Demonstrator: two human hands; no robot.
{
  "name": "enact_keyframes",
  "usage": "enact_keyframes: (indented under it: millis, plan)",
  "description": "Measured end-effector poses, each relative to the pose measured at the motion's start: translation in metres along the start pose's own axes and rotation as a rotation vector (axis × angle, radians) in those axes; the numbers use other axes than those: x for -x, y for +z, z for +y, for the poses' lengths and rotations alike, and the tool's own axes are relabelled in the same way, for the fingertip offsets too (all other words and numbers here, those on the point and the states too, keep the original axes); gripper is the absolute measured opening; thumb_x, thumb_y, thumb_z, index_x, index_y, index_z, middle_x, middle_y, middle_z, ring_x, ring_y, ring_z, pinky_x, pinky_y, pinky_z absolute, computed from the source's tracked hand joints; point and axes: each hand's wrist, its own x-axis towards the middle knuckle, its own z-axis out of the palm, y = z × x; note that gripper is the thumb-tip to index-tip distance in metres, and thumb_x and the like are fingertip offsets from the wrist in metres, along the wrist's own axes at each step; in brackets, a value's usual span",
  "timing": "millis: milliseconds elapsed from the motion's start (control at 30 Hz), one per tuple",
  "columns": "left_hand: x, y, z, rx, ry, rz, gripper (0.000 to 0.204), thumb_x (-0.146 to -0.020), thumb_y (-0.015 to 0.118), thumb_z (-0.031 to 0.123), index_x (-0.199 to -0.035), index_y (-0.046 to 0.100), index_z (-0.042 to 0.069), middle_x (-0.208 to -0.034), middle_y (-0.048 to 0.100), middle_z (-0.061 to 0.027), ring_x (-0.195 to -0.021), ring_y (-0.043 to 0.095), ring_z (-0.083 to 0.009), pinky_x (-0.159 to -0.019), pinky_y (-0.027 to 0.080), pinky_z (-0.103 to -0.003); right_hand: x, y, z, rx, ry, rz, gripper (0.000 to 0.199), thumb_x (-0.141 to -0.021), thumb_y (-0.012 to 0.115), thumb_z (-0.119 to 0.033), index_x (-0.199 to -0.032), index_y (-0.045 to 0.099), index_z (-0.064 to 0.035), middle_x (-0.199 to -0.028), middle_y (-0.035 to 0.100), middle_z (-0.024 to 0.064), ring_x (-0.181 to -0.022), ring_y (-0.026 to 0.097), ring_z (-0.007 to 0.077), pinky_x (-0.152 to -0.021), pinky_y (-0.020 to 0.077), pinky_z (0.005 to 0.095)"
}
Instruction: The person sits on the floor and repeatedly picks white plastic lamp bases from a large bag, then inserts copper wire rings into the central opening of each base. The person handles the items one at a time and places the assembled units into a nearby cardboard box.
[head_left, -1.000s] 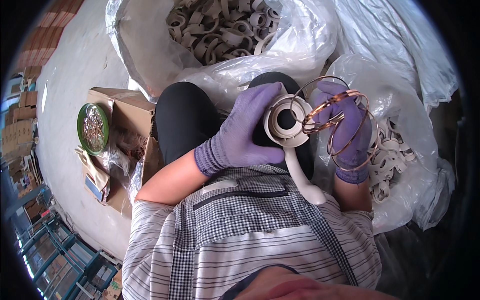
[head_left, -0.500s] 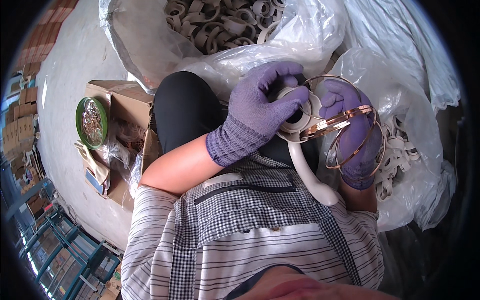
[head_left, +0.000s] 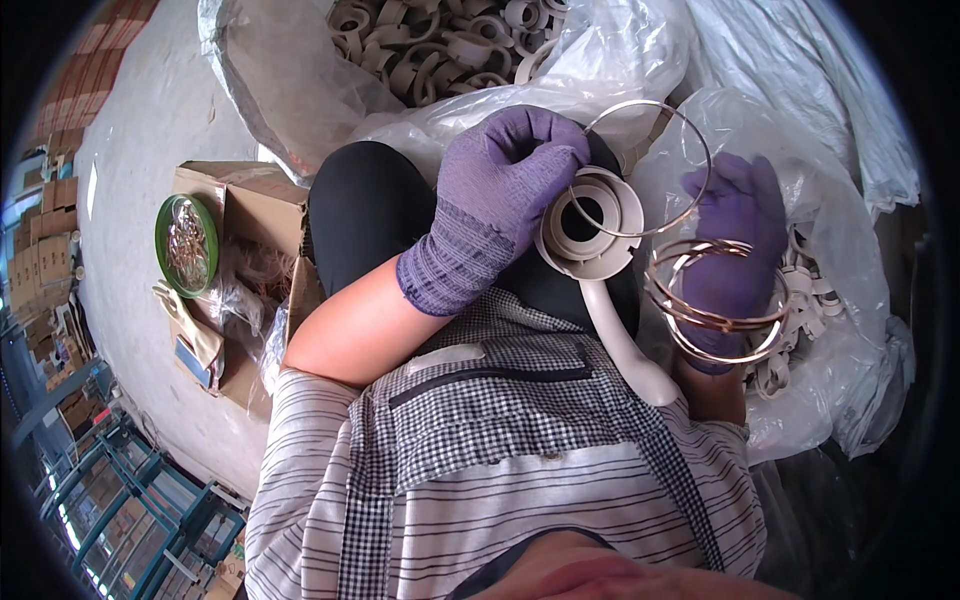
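Both my hands wear purple knitted gloves. My left hand (head_left: 512, 165) is closed, pinching the edge of a thin metal ring (head_left: 708, 160) between thumb and fingers. Below that ring, a pale plastic part (head_left: 605, 258) with a round stepped cup and a curved handle stands by my lap, cup facing up. The ring overlaps the cup's upper right side; whether they touch I cannot tell. My right hand (head_left: 742, 225) is apart from the part, its fingers stretched out and somewhat blurred. Several copper-coloured rings (head_left: 715, 320) hang around that hand and wrist.
Ahead, a large plastic bag (head_left: 640, 75) holds many pale ring-shaped parts (head_left: 440, 60). Another clear bag (head_left: 840, 360) with similar pieces stands at my right. To my left is a cardboard box (head_left: 262, 222) with a green-rimmed bowl (head_left: 213, 240) of metal rings at it.
My left hand has drawn a single ring away from the copper bunch. My right hand has moved right, off the plastic part, and its fingers have straightened.
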Motion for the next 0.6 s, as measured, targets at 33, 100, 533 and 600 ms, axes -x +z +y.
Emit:
enact_keyframes:
  millis: [33,100,533,600]
  plan:
    - [0.003,0.000,0.003,-0.011,-0.048,-0.009,0.013,-0.097,0.066,0.012,-0.102,0.072,0.001,-0.098,0.070,-0.0019,-0.094,0.064,-0.0106,-0.090,0.050,-0.026,0.006,-0.009,-0.007,-0.061,-0.013,-0.054,0.047,-0.107,0.045,-0.025,-0.150,0.046,-0.0054,-0.132,0.063,0.0199,-0.105,0.064,0.0298,-0.096,0.0503,0.0444]
    - [0.004,0.001,0.002,-0.010,-0.055,0.012,0.016,-0.094,0.067,0.012,-0.102,0.072,-0.001,-0.095,0.072,-0.0032,-0.087,0.066,-0.0096,-0.083,0.055,-0.026,0.008,0.006,-0.035,-0.370,0.135,0.036,0.020,-0.103,0.053,-0.022,-0.119,0.059,-0.0122,-0.109,0.060,0.0072,-0.091,0.061,0.0193,-0.087,0.0493,0.0414]
    - [0.009,0.000,0.003,-0.030,0.000,0.009,0.017,-0.093,0.072,0.014,-0.103,0.073,0.000,-0.094,0.074,-0.0040,-0.085,0.069,-0.0093,-0.081,0.058,-0.026,0.025,-0.012,-0.009,-0.398,0.134,-0.131,0.037,-0.109,0.045,-0.013,-0.143,0.058,-0.0119,-0.082,0.053,0.0031,-0.048,0.035,0.0052,-0.049,0.0369,0.0249]
    - [0.011,0.001,0.006,-0.071,-0.003,0.018,0.014,-0.096,0.068,0.013,-0.102,0.072,0.001,-0.097,0.073,-0.0031,-0.089,0.066,-0.0100,-0.086,0.054,-0.026,0.020,0.001,-0.014,-0.281,0.186,-0.072,0.037,-0.108,0.044,-0.008,-0.142,0.057,-0.0070,-0.079,0.051,0.0023,-0.048,0.033,0.0055,-0.049,0.0373,0.0258]
